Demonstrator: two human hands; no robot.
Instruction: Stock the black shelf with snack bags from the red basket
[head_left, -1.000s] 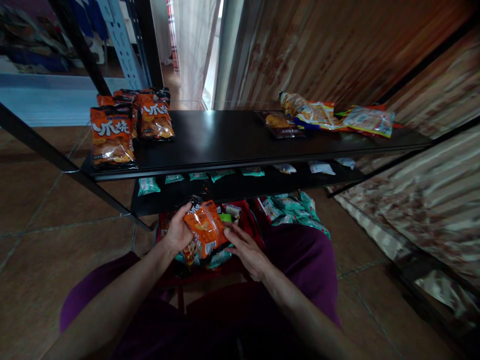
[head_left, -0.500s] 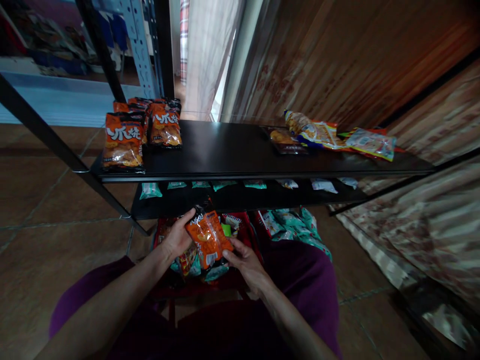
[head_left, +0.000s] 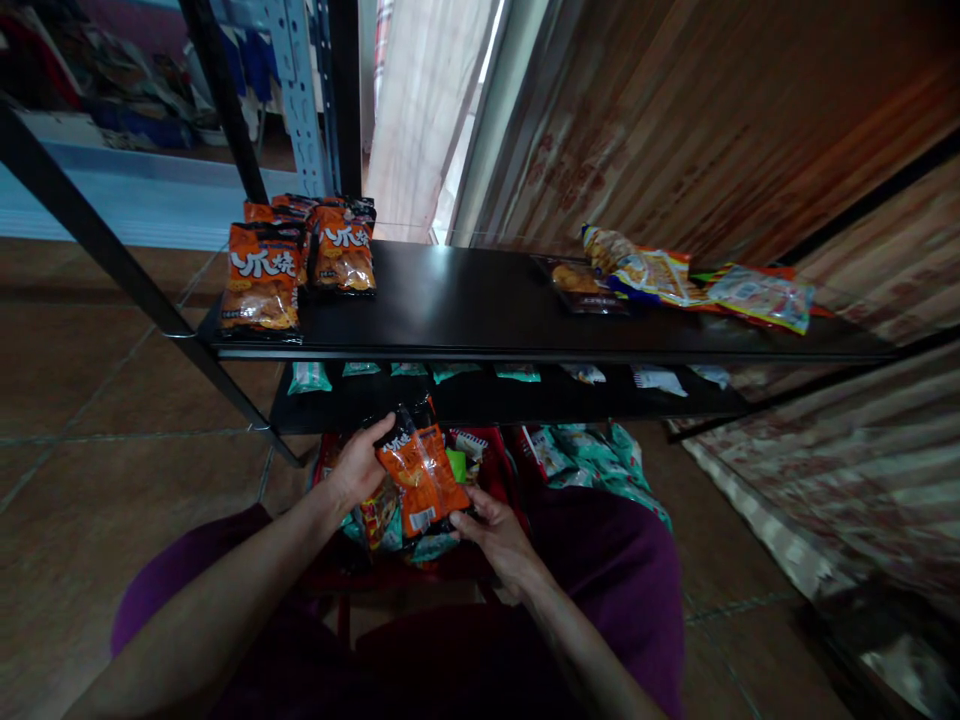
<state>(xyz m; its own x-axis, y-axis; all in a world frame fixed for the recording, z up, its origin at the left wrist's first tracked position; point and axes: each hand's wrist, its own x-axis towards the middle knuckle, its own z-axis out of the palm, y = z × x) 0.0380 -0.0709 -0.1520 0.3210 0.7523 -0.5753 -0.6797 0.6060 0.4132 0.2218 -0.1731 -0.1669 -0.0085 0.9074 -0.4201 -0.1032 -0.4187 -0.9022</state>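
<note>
Snack packet point(head_left: 420, 475), orange, is in both hands, just above the red basket point(head_left: 501, 452). Left hand point(head_left: 358, 468) grips its upper left edge, thumb over the top. Right hand point(head_left: 495, 530) pinches the lower right corner, at the packet's 5 o'clock. Both are closed on it. Since a second ago the right fingers point(head_left: 461, 517) have slid down from the packet's right side to that corner. The packet has barely shifted and tilts top toward 11 o'clock, so it's held, not set down anywhere. Outward: lower shelf point(head_left: 480, 405) with teal sachets point(head_left: 307, 377) at 12 o'clock. Upper shelf point(head_left: 465, 300) sits beyond, with matching orange packets point(head_left: 262, 285) at 10 o'clock and mixed packets point(head_left: 652, 275) at 2 o'clock. Teal heap point(head_left: 592, 455) at 3 o'clock.
</note>
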